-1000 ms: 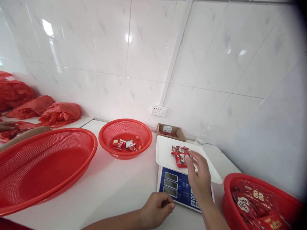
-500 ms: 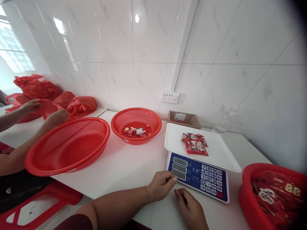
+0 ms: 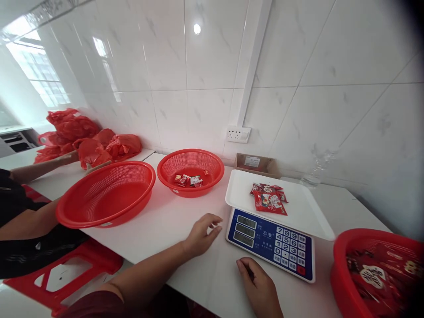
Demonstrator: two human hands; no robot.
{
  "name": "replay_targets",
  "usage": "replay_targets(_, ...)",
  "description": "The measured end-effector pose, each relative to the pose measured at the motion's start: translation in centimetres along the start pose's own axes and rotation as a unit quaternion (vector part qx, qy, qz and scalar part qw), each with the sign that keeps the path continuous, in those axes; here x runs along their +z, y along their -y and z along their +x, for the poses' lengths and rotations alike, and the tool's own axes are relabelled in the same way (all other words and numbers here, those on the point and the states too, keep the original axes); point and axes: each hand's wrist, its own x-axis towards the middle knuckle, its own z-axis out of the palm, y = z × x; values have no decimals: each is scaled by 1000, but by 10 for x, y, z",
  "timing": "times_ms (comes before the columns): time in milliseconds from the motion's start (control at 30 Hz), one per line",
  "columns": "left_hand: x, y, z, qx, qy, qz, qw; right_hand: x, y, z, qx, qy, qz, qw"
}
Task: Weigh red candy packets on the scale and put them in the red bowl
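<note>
My left hand [image 3: 202,235] hovers by the left edge of the digital scale [image 3: 270,245], its thumb and fingers apart with nothing between them. Beside the table's front edge rests my right hand [image 3: 259,285], fingers curled in and nothing visible in it, just below the scale's keypad. Several red snack packets [image 3: 270,201] lie in a loose pile on the scale's white tray [image 3: 306,210]; neither hand touches them. The scale's display is lit, but its figures are too faint to read surely.
A red basket [image 3: 341,269] full of red packets stands at the right. Another red basket [image 3: 212,183] holds several small packets; a large red basket [image 3: 106,207] sits left, near a co-worker's arms [image 3: 36,216]. Red plastic bags [image 3: 99,145], a cardboard box [image 3: 273,167] and a clear bottle [image 3: 313,174] line the wall.
My left hand has moved left from the scale's front edge, and its fingers have parted. My right hand stays nearly in place. The co-worker's hands have lowered a red bag among the others.
</note>
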Motion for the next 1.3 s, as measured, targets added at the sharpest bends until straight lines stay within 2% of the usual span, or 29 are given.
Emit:
replay_targets(133, -46, 12, 3, 3, -74, 131, 989, 0, 4, -1, 15, 10, 3, 1000)
replay_targets(233, -75, 19, -1, -26, -120, 207, 971, 1, 7, -2, 27, -23, 17, 999)
replay_targets(333, -91, 24, -7, -36, -136, 261, 955, 1, 7, -1, 16, -24, 17, 999)
replay_targets(467, -104, 29, -9, -1, -138, 345, 928, -1, 5, 1, 3, -4, 3, 1000)
replay_targets(567, -118, 31, -1, 1, -144, 401, 905, -2, 4, 1, -8, 2, 2, 1000)
replay_targets(667, -134, 34, 11, -31, -154, 448, 880, 1, 3, 0, -6, -18, 18, 1000)
replay_targets(833, -152, 41, 29, -112, -111, 499, 852, 5, 2, -1, 0, -37, 49, 998)
replay_targets(1067, -163, 41, 51, -250, -30, 463, 850, 6, -2, 0, 3, -36, 44, 998)
replay_targets(1300, -176, 55, 70, -332, -7, 438, 835, 11, -4, 0, 0, -64, 42, 997)
